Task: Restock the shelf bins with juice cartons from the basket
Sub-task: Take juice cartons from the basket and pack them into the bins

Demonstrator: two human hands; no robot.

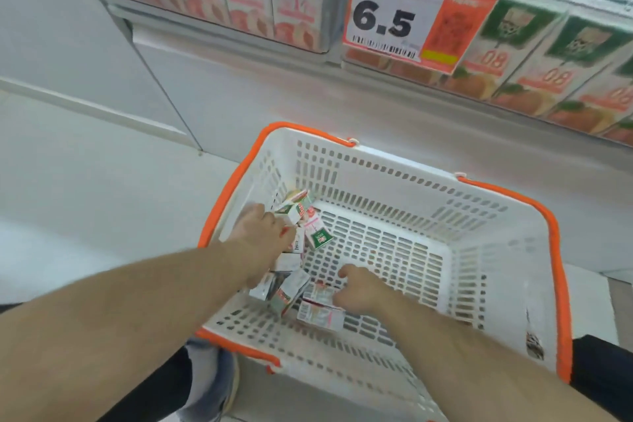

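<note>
A white basket with an orange rim (pixel 556 250) stands on the floor below me. Several small juice cartons (pixel 318 233) lie jumbled in its left half. My left hand (pixel 263 233) reaches into the pile, fingers curled down round a green-and-white carton (pixel 296 209) at the far left. My right hand (pixel 361 289) is lower in the basket, its fingers curled on a flat-lying carton (pixel 318 293), thumb raised. Another carton (pixel 320 317) lies just in front of it. The shelf bins above hold upright peach cartons (pixel 294 10) and orange cartons (pixel 513 55).
An orange price tag reading 6.5 (pixel 394 17) hangs on the right bin's front. A pale shelf ledge (pixel 411 120) runs between the bins and the basket. The basket's right half shows bare slotted floor. My legs and a shoe (pixel 212 384) are beside the basket's near corner.
</note>
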